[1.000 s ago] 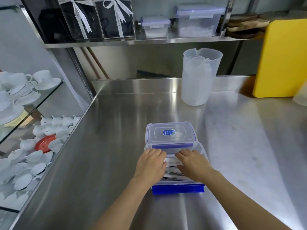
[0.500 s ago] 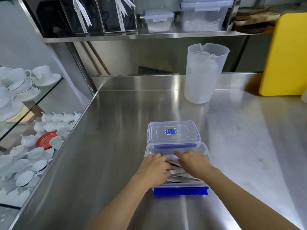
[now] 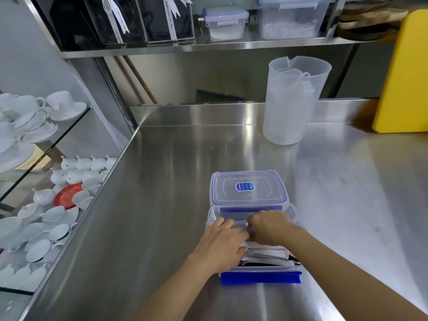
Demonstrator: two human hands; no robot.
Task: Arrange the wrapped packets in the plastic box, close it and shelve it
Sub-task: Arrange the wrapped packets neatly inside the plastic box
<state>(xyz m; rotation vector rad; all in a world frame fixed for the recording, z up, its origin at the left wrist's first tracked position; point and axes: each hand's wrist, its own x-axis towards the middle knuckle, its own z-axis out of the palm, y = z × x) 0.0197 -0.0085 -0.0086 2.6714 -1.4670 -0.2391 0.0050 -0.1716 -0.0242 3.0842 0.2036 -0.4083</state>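
Observation:
A clear plastic box [image 3: 292, 211] with a blue latch [image 3: 260, 278] on its near side stands open on the steel counter [image 3: 162, 205]. Its clear lid [image 3: 249, 188], with a blue sticker, lies just beyond it. White wrapped packets [image 3: 266, 253] lie lengthwise inside the box. My left hand [image 3: 221, 240] rests on the packets' left side. My right hand [image 3: 271, 225] is beside it, fingers curled down over the packets at the far end of the box. The two hands' fingertips meet there and hide that end of the packets.
A translucent jug [image 3: 291, 100] stands at the back of the counter, a yellow board [image 3: 403, 72] to its right. The steel shelf [image 3: 208, 46] above carries lidded containers [image 3: 225, 22] and black ribboned boxes [image 3: 139, 19]. White crockery [image 3: 34, 117] fills glass shelves beyond the counter's left edge.
Both hands have shifted along the packets toward the far end of the box, and their fingers have curled in more. The view has dipped slightly; box and lid stay put.

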